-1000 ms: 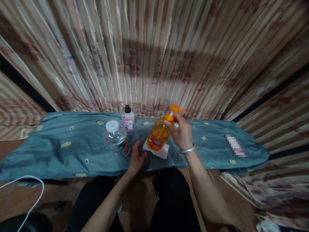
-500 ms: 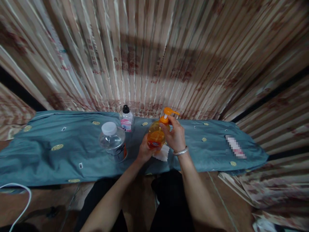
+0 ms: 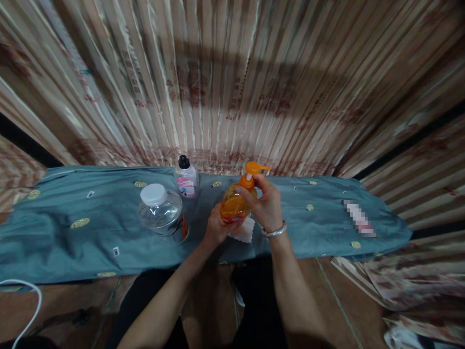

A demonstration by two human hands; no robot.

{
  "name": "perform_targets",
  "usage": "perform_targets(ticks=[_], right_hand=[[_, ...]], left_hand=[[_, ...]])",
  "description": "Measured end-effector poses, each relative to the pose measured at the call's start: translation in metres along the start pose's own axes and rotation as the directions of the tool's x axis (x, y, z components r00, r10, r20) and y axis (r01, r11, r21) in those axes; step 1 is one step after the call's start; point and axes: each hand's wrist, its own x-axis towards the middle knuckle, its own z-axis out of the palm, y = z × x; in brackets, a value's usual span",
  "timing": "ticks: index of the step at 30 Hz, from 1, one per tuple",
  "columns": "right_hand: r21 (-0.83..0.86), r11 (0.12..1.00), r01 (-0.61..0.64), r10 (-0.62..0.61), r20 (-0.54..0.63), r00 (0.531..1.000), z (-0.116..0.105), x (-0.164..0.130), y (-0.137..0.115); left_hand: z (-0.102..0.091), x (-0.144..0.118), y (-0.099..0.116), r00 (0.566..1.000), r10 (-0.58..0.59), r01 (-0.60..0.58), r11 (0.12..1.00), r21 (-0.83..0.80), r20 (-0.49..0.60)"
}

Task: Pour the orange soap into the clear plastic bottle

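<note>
An orange pump bottle (image 3: 234, 202) of see-through plastic, part filled with orange liquid, is tilted between my two hands, its pump head (image 3: 254, 168) pointing right. My left hand (image 3: 217, 227) grips the bottle low on its left side. Higher up, my right hand (image 3: 267, 201), with a silver bracelet at the wrist, has thumb and fingers closed around the collar and upper body. Partly hidden under the bottle, a white tissue (image 3: 244, 231) lies on the cloth.
A large clear jar (image 3: 162, 218) with a white lid stands left of my hands. Behind it is a clear bottle (image 3: 187, 179) with a black cap and pink label. A blurred flat item (image 3: 359, 218) lies right on the teal cloth (image 3: 90, 242). A pleated curtain (image 3: 225, 97) hangs behind.
My view has shifted slightly, so the jar and black-capped bottle appear further left. Both hands stay on the pump bottle, which has barely moved.
</note>
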Motion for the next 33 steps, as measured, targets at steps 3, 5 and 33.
perform_targets(ticks=[3, 5, 33], right_hand=[[-0.006, 0.999, -0.032, 0.032, -0.029, 0.999, 0.002, -0.002, 0.005], [0.000, 1.000, -0.028, 0.028, -0.026, 0.999, 0.003, -0.003, 0.006], [0.313, 0.943, -0.110, 0.039, 0.225, 0.974, -0.012, 0.011, 0.022]], left_hand=[[0.003, 0.001, -0.001, 0.999, -0.023, 0.025, 0.999, -0.028, 0.039], [0.003, 0.000, -0.001, 0.998, -0.030, 0.032, 0.999, -0.030, 0.051], [-0.011, 0.013, -0.002, 0.978, -0.018, 0.018, 1.000, -0.002, 0.207]])
